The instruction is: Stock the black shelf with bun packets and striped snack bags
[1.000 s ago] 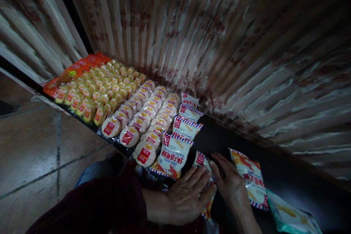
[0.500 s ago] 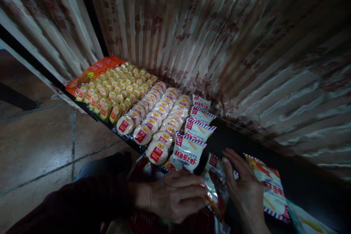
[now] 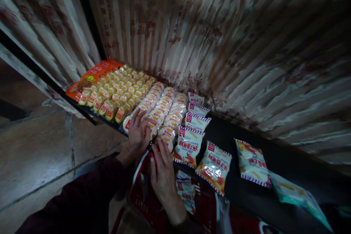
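Note:
My left hand [image 3: 138,133] rests with bent, spread fingers on the front packets of the round white crackers [image 3: 159,111], which stand in three overlapping rows. Beside it, my right hand [image 3: 163,175] touches the front of the right-hand cracker row with its fingertips, fingers extended. Neither hand grips anything visibly. Just right of the crackers, white snack bags [image 3: 187,145] overlap in a column. Another white and orange bag [image 3: 215,166] lies by itself on the black shelf [image 3: 227,131].
Small yellow packets [image 3: 117,87] and orange bags [image 3: 95,75] fill the shelf's left end. Farther right lie a snack bag [image 3: 252,162] and a green-edged bag [image 3: 298,193]. A red basket [image 3: 142,190] with a bag inside stands below. Pleated curtain [image 3: 164,25] hangs behind.
Both hands have moved left from the snack bags to the crackers. The bag that was between them now lies flat on the shelf, right of the column.

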{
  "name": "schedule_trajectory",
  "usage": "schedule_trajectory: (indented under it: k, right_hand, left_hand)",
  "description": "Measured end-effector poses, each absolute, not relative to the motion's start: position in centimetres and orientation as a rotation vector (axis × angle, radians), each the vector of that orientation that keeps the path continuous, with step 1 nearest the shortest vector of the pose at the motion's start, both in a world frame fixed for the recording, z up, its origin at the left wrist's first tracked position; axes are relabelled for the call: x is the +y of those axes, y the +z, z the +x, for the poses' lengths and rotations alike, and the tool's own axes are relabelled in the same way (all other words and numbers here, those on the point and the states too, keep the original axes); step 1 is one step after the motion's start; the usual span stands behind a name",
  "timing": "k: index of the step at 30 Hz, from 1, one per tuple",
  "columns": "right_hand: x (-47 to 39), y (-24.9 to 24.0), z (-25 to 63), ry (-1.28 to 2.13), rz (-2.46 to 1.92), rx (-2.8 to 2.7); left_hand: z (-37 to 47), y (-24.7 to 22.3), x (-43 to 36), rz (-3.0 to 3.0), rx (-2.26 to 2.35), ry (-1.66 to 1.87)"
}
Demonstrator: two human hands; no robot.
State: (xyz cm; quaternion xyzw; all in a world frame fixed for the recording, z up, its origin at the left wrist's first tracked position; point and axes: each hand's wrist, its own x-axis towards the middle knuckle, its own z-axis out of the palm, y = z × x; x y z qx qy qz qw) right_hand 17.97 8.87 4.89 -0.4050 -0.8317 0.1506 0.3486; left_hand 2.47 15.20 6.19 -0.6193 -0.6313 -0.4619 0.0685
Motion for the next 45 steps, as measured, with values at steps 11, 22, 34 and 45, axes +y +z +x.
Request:
schedule_trajectory:
  k: [11, 22, 34, 45]
  right_hand:
    - [11.4, 2.0, 16.2, 0.237, -1.221, -2.080]
    - [11.7, 2.0, 16.6, 0.346, -1.197, -1.964]
    - [10.6, 4.4, 21.6, 0.150, -1.250, -1.842]
    - [18.1, 6.4, 29.5, 0.773, -1.519, -1.089]
  left_hand:
    - [3.8, 4.4, 15.2, -2.044, -1.948, -0.933]
    - [4.8, 4.5, 15.7, -2.073, -1.917, -1.045]
    - [9.7, 5.8, 13.6, -2.456, -1.472, -1.249]
    - [15.3, 5.0, 12.0, -2.597, -1.620, -0.914]
